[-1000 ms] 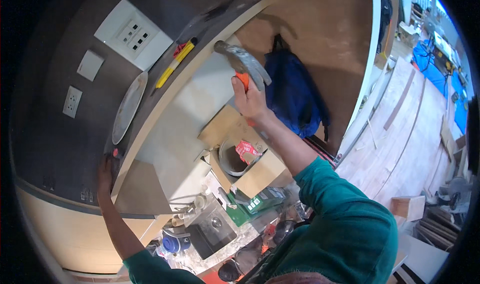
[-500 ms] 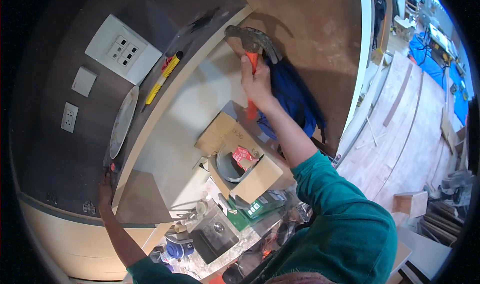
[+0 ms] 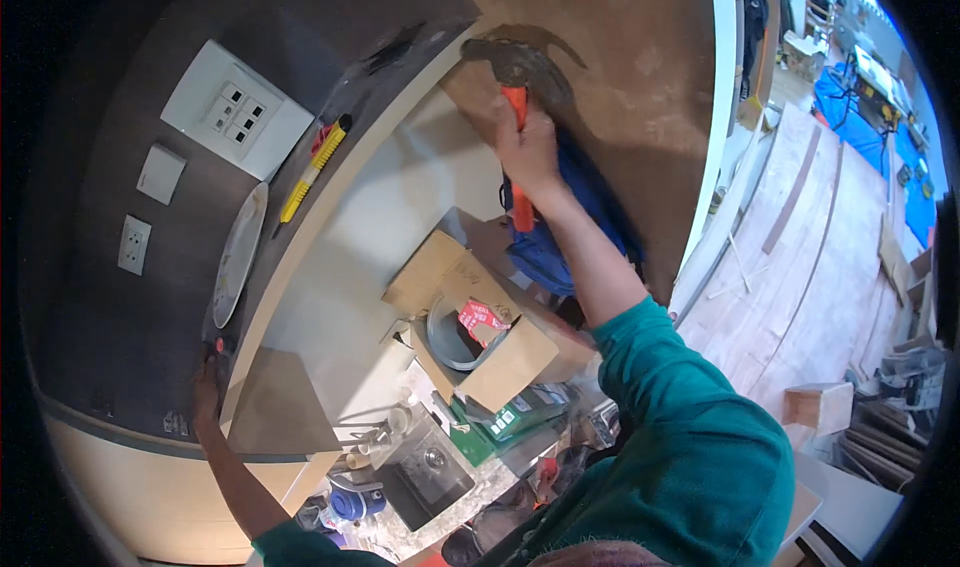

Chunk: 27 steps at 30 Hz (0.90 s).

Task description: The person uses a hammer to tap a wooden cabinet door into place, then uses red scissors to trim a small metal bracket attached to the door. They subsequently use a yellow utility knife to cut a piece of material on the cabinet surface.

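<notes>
Green sleeve closest to me, right arm stretched out. My right hand is wrapped round the orange handle of a claw hammer, grip just below the head, handle end poking out under my fist. Hammer sits by the corner where the pale edge strip meets the brown panel; head touching or not, can't tell. Judging by looks: top-heavy, stiff, hard to damage; the handle probably grips well. Holding high gives control, lower gives more swing; keep fingers off head and claw.

Left hand is at the dark panel, near the strip's lower end, just beside a small red-tipped thing; fingers blurred, can't tell if they hold anything. Up along the strip: oval plate, yellow utility knife.

Blue bag partly behind my right forearm. Beyond: open cardboard box, sink. Farthest, off right: pale boards, blue sheet.
</notes>
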Available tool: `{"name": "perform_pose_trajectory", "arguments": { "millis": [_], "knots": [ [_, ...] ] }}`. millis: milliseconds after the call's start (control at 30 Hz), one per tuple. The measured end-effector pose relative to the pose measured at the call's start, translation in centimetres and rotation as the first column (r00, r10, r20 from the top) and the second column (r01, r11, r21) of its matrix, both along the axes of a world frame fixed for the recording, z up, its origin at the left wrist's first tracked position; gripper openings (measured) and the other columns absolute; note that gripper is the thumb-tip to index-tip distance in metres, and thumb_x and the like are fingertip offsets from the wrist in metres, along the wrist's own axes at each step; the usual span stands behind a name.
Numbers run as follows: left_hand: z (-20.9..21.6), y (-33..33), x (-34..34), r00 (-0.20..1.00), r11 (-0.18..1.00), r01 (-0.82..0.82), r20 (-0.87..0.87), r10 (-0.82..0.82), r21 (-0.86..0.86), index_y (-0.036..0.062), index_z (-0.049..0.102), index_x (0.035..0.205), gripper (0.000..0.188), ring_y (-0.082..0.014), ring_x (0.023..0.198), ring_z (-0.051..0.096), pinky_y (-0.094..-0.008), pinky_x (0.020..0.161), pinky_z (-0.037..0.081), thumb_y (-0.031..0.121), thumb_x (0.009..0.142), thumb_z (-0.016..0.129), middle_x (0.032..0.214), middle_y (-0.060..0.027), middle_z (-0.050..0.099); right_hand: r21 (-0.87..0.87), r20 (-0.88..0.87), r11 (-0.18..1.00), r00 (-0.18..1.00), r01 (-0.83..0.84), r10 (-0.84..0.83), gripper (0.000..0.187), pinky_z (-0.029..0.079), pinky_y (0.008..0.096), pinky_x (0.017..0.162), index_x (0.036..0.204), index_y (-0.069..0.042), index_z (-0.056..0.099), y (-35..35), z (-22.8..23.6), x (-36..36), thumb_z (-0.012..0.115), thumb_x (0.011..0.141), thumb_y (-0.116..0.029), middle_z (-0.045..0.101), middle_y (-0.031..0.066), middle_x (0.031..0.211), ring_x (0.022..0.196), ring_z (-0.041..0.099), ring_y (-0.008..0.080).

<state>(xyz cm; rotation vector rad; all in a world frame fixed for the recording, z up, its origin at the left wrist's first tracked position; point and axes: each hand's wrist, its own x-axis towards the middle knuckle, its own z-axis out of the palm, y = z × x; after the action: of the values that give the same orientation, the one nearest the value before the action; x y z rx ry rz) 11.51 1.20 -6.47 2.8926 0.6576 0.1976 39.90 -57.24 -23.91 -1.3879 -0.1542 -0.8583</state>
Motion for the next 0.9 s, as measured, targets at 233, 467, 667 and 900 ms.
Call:
{"name": "perform_pose_trajectory", "arguments": {
  "millis": [233, 467, 667, 900],
  "knots": [
    [-0.9, 0.1, 0.8, 0.997, 0.998, -0.065, 0.054, 0.063, 0.022, 0.0007, 0.046, 0.143, 0.050, -0.0345, 0.137, 0.042, -0.0379, 0.112, 0.030, 0.033, 0.105, 0.038, 0.146, -0.0193, 0.047, 0.012, 0.194, 0.983, 0.964, 0.182, -0.181, 0.032, 0.038, 0.0317, 0.044, 0.084, -0.004, 0.054, -1.5, -2.1, 5.4, 0.050, 0.102, -0.030, 0.050, 0.0023, 0.059, 0.049, 0.050, 0.0126],
    [-1.1, 1.3, 0.3, 0.996, 0.996, -0.078, 0.054, 0.076, 0.036, 0.0010, 0.046, 0.143, 0.050, -0.0347, 0.137, 0.042, -0.0378, 0.112, 0.030, 0.034, 0.105, 0.038, 0.146, -0.0201, 0.047, 0.129, 0.038, 0.990, 0.998, 0.053, -0.059, 0.035, 0.044, 0.0419, 0.059, 0.086, 0.000, 0.059, -1.7, -0.5, 3.7, 0.052, 0.100, -0.031, 0.058, 0.0165, 0.072, 0.069, 0.060, 0.0290],
    [-1.3, 1.7, -0.1, 0.995, 0.996, -0.083, 0.062, 0.080, 0.045, 0.0013, 0.045, 0.143, 0.050, -0.0348, 0.137, 0.042, -0.0377, 0.112, 0.030, 0.034, 0.105, 0.038, 0.146, -0.0208, 0.046, 0.110, 0.148, 0.992, 0.986, 0.058, -0.074, 0.044, 0.035, 0.0301, 0.040, 0.069, -0.005, 0.051, -2.2, -1.3, 4.5, 0.049, 0.103, -0.033, 0.045, -0.0021, 0.052, 0.045, 0.047, 0.0075],
    [-1.4, 2.9, -0.1, 0.995, 0.995, -0.096, 0.043, 0.095, 0.029, 0.0016, 0.045, 0.143, 0.051, -0.0350, 0.137, 0.042, -0.0376, 0.112, 0.031, 0.035, 0.106, 0.038, 0.146, -0.0216, 0.046, 0.084, 0.060, 0.994, 0.996, 0.065, -0.070, 0.049, 0.033, 0.0298, 0.040, 0.066, -0.007, 0.049, -2.3, -0.5, 4.7, 0.051, 0.102, -0.040, 0.046, -0.0015, 0.053, 0.044, 0.045, 0.0072]
  ]
}}
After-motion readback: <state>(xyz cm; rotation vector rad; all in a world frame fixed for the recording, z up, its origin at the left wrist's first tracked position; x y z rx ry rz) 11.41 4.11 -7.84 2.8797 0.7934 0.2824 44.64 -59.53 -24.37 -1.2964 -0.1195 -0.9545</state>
